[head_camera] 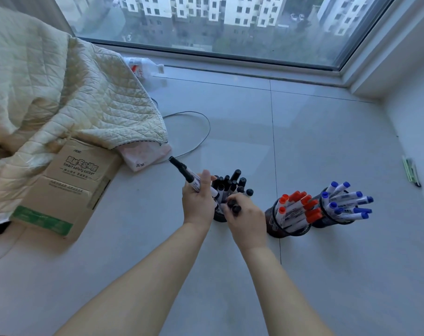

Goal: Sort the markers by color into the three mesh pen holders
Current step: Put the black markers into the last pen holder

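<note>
Hands [220, 202] on black markers [232, 185]; open floor [327, 141] beyond holders.

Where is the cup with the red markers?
In the head view, the holder of red markers stands on the floor to the right of both hands, touching or nearly touching the holder of blue markers on its right.

You're getting cool, even daylight from the large glass window [230, 27]; the pale grey tiled floor [303, 141] is showing soft sheen, edges are bowing, detail is smearing slightly.
</note>
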A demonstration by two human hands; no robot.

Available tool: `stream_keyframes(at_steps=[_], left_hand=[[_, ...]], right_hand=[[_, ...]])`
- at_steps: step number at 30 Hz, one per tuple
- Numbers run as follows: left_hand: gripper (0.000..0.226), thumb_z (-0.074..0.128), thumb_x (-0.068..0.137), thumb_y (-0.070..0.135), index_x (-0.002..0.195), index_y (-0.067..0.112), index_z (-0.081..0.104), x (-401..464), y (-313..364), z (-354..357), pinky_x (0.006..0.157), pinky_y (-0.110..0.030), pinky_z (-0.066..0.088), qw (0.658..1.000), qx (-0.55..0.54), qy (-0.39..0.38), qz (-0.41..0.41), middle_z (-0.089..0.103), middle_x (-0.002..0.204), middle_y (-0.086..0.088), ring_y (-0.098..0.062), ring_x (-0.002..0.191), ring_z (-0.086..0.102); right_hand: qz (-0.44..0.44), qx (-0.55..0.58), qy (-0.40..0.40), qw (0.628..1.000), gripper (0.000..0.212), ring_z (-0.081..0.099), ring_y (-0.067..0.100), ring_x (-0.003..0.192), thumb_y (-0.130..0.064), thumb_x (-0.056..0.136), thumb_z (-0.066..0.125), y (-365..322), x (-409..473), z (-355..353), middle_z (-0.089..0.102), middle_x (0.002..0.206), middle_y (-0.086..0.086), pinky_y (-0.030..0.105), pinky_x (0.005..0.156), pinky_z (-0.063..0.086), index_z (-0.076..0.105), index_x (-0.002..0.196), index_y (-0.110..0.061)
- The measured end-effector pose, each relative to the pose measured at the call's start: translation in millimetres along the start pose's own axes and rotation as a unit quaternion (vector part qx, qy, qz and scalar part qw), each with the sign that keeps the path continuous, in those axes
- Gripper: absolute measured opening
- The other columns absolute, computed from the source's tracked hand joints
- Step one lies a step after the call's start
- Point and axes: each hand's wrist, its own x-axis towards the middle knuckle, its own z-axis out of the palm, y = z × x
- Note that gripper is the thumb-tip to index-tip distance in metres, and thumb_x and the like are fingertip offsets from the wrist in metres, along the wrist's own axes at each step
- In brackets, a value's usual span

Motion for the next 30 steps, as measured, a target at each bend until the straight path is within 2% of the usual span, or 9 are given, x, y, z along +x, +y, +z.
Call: stream_keyframes(at_steps=[4,7,11,15,19,20,23,25,30], left_hand=[[0.037,0.043,0.088,0.05,0.09,0.018,0.062,-3,-10,2,0.09,-0.058,0.044,0.999,0.024,-0.028,0.029,0.058,0.081,-0.012,-0.044,0.093,0.054],[0.034,0.047,0.085,0.057,0.093,0.028,0.061,-8,-17,6,0.093,-0.053,0.044,0.999,0.018,-0.036,0.036,0.063,0.093,-0.011,-0.032,0.102,0.057],[0.031,0.049,0.084,0.048,0.112,0.035,0.056,-10,-30,14,0.103,-0.055,0.037,0.998,0.001,-0.062,0.028,0.057,0.121,-0.015,-0.037,0.12,0.048],[0.035,0.053,0.09,0.037,0.125,0.035,0.049,-9,-42,19,0.109,-0.037,0.033,0.994,0.047,-0.045,0.084,0.045,0.115,0.03,-0.013,0.124,0.041],[0.033,0.061,0.087,0.021,0.114,0.038,0.053,-7,-43,20,0.09,-0.007,0.039,0.996,0.062,-0.012,0.059,0.041,0.107,0.021,-0.007,0.107,0.054],[0.029,0.063,0.085,0.021,0.108,0.037,0.055,-7,-41,19,0.085,-0.007,0.041,0.995,0.069,-0.001,0.069,0.043,0.105,0.017,-0.009,0.101,0.056],[0.007,0.061,0.086,0.025,0.09,0.03,0.058,-6,-31,18,0.088,-0.03,0.047,0.993,0.069,0.036,0.092,0.052,0.097,0.01,-0.021,0.098,0.057],[0.01,0.057,0.09,0.025,0.081,0.027,0.055,-5,-25,17,0.086,-0.037,0.047,0.987,0.095,0.05,0.122,0.056,0.089,0.008,-0.025,0.096,0.057],[0.019,0.05,0.094,0.022,0.085,0.01,0.062,0,-30,9,0.079,-0.025,0.035,0.957,0.235,0.013,0.172,0.051,0.095,0.001,-0.025,0.101,0.05]], right_hand=[[0.037,0.067,0.054,0.996,0.008,0.06,0.014,0.066,-0.02,0.083,0.066,1,-4,-5,0.066,0.078,0.0,0.024,0.063,0.047,0.064,0.084,-0.012],[0.038,0.082,0.089,0.992,0.002,0.057,0.013,0.065,-0.011,0.084,0.063,2,-3,-10,0.064,0.077,0.0,0.021,0.062,0.046,0.064,0.083,-0.011],[0.08,0.082,0.018,0.993,0.005,0.058,0.016,0.073,-0.011,0.086,0.06,9,-4,-9,0.064,0.083,0.003,0.025,0.067,0.047,0.065,0.085,-0.009],[0.142,0.146,0.005,0.979,0.007,0.057,0.006,0.072,-0.02,0.087,0.06,14,-7,-10,0.065,0.088,-0.001,0.007,0.062,0.04,0.066,0.088,-0.017],[0.152,0.175,0.029,0.972,0.006,0.058,0.002,0.073,-0.025,0.087,0.06,15,-7,-15,0.065,0.089,-0.004,0.008,0.063,0.042,0.062,0.089,-0.02],[0.152,0.175,0.036,0.972,0.006,0.057,0.0,0.073,-0.026,0.086,0.06,16,-7,-17,0.063,0.091,-0.006,0.008,0.063,0.042,0.06,0.091,-0.022],[0.156,0.166,0.048,0.973,0.019,0.052,-0.007,0.075,-0.028,0.086,0.059,15,-5,-20,0.052,0.098,-0.014,0.007,0.061,0.042,0.051,0.103,-0.026],[0.16,0.156,0.038,0.974,0.026,0.053,-0.003,0.072,-0.03,0.088,0.056,15,-1,-21,0.048,0.102,-0.016,0.01,0.058,0.041,0.049,0.113,-0.027],[0.139,0.123,-0.025,0.982,0.03,0.058,0.015,0.078,-0.03,0.091,0.052,10,2,-21,0.052,0.11,-0.006,0.036,0.076,0.049,0.05,0.121,-0.026]])
